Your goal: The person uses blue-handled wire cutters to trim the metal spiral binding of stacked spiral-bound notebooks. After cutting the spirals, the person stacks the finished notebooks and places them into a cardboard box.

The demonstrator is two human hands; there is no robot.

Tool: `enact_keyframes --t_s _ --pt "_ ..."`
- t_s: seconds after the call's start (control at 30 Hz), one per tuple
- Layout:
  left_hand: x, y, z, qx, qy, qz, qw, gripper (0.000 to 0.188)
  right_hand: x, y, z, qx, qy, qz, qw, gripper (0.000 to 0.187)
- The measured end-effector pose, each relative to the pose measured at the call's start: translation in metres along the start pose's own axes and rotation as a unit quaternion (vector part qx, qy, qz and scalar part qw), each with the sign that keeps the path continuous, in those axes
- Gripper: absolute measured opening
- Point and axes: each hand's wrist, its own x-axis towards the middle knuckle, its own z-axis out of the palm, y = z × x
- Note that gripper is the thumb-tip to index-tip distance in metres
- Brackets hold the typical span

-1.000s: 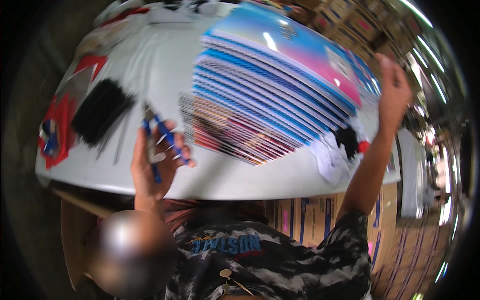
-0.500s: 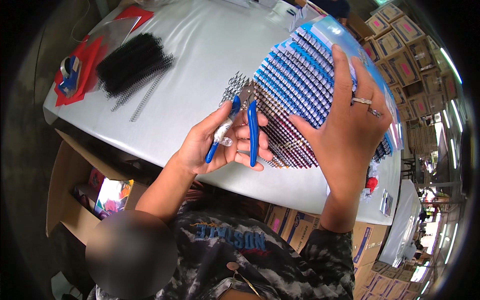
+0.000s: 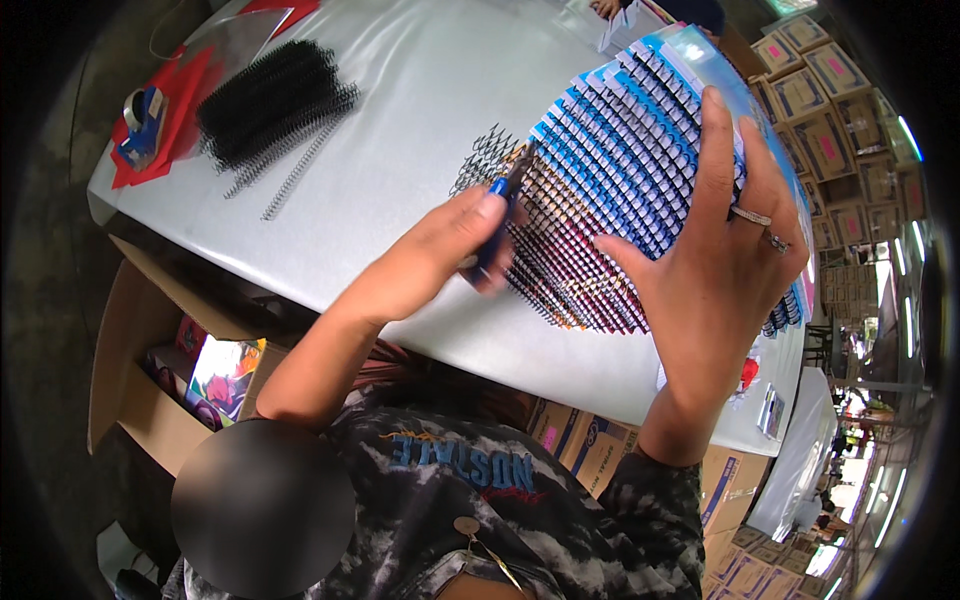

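Wrapping its fingers round a pair of blue-handled nippers [image 3: 516, 178], the left hand [image 3: 455, 240] sits at the centre of the frame, slightly blurred. Its grip is closed about the smooth handles, and the narrow, dark metal tips point up toward the near corner of the notebook stack [image 3: 620, 150]. Whether those tips bite a wire, I cannot tell.

Right of centre, the notebook stack fans out in slanting layers: glossy blue covers and white paper edges above, brown and deep red ones lower down, each bound with a thin, dark spiral coil. Springy coil ends [image 3: 480, 160] jut from its left side in a curly cluster. Over the stack lies the right hand [image 3: 725, 240], thumb and fingers spread wide, its grip loose and clasping nothing; metal rings [image 3: 750, 215] circle one finger. How firmly it presses, I cannot tell.

Both hands are above the pale, smooth-covered table [image 3: 400, 130]. At upper left lies a dense, bristly bundle of black coils [image 3: 270, 105], with a single loose coil [image 3: 300, 175] stretched beside it. Farther left, a blue tape dispenser [image 3: 143, 125] sits on flat red sheets [image 3: 190, 110]. An open cardboard box [image 3: 110, 370] stands at lower left, and brown cartons [image 3: 820, 130] pile up at upper right.
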Motion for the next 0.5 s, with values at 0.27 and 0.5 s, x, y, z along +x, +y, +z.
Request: enact_keyframes --t_s 0.27,0.5 --pt "-0.005 -0.004 0.004 0.076 0.038 -0.009 0.996 0.048 -0.001 0.002 0.002 0.007 0.011 -0.006 1.000 0.111" --pt "-0.010 0.001 -0.010 -0.242 -0.189 -0.020 0.952 0.062 0.001 0.006 0.008 0.013 0.053 -0.017 0.998 0.087"
